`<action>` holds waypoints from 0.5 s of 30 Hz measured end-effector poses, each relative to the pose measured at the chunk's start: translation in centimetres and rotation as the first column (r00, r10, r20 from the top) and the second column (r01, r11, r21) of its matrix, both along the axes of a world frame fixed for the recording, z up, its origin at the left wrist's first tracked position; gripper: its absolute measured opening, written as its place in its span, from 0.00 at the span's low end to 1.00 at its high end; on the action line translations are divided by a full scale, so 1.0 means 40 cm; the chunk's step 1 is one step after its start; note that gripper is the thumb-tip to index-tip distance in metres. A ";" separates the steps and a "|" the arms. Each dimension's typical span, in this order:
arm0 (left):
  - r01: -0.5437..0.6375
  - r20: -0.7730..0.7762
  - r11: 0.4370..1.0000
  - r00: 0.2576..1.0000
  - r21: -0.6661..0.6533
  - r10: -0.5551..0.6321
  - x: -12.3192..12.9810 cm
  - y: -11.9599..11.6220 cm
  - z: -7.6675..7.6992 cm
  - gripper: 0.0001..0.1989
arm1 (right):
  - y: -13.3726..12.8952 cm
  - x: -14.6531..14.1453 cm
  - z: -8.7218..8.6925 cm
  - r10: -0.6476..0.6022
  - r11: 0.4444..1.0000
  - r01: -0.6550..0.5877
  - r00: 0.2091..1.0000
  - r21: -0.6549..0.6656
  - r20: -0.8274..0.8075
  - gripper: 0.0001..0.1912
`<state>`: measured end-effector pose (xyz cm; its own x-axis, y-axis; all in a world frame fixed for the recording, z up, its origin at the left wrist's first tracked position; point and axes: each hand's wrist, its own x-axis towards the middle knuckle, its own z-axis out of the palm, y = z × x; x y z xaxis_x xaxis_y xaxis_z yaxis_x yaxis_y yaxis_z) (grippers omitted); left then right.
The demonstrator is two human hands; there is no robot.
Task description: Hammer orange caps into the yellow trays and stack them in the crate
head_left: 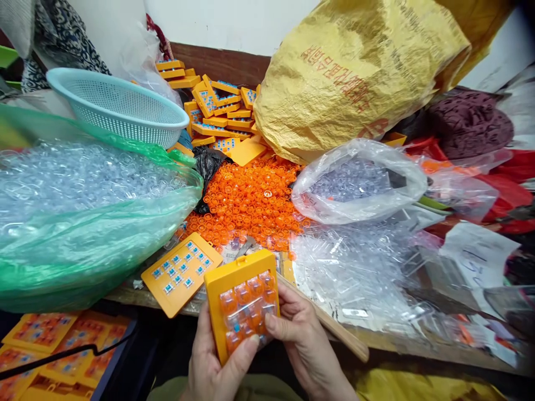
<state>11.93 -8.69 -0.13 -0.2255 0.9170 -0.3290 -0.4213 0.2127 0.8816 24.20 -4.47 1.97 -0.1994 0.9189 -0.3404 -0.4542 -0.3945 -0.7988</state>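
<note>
Between my two hands I hold an orange plastic keypad case [241, 266], tilted up above the table's front edge. Orange pieces under clear square caps fill its face in rows, and one blue spot shows among them. My left hand [217, 348] grips the lower left side, its thumb on the bottom caps. My right hand [303, 326] holds the right side, with its thumb pressed on a cap. Just left of it lies an orange panel [181, 274] with blue switches and no caps. A wooden stick [340, 331] passes behind my right hand.
Loose orange caps [251, 195] are heaped mid-table. A green bag [83, 239] of clear pieces stands left, below a blue basket [121, 111]. Right are a white bag [359, 209] and loose clear pieces [351, 267]. Behind are stacked orange cases [221, 111] and a yellow sack [334, 83].
</note>
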 end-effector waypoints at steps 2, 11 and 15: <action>-0.005 0.024 1.000 1.000 0.016 0.005 -0.005 0.003 0.008 0.42 | 0.006 -0.004 -0.003 0.025 1.000 -0.025 1.000 -0.016 0.001 0.26; -0.070 0.193 0.997 0.979 0.014 0.066 -0.030 0.026 0.059 0.35 | 0.014 -0.044 -0.011 0.061 0.998 -0.060 0.997 -0.033 0.043 0.29; -0.093 0.132 0.996 0.987 0.004 0.092 -0.040 0.025 0.057 0.31 | 0.009 -0.060 -0.001 0.056 0.998 -0.056 0.998 -0.020 -0.011 0.28</action>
